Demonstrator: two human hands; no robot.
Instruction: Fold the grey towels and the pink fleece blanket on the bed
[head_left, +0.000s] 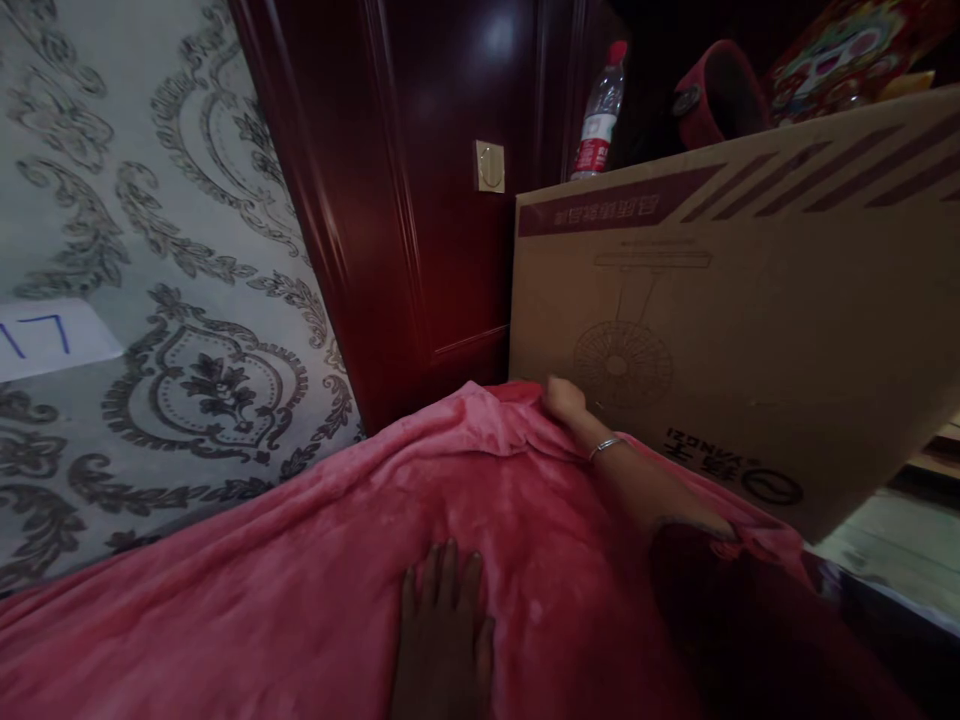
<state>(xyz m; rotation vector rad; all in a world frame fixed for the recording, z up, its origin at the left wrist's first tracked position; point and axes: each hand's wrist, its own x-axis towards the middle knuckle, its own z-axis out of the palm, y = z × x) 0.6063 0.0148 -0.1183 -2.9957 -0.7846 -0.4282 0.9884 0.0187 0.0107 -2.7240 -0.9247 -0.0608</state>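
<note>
A pink plush blanket [330, 570] spreads across the lower half of the view, with folds bunched along its far edge. My left hand [442, 620] lies flat on it at the bottom middle, palm down and fingers apart. Farther forward, my right hand [564, 400] is closed on the blanket's far edge, close to the front of a large cardboard box. The fingertips of that hand are partly hidden. A silver bracelet [606, 446] circles the right wrist, and a dark sleeve covers the upper forearm.
The cardboard box [720, 330], printed with a fan drawing, stands at the right. On top are a bottle with a red cap [598, 128] and a red band-shaped object [720, 95]. A dark red wooden panel [450, 260] and patterned wall [187, 250] border the far left side.
</note>
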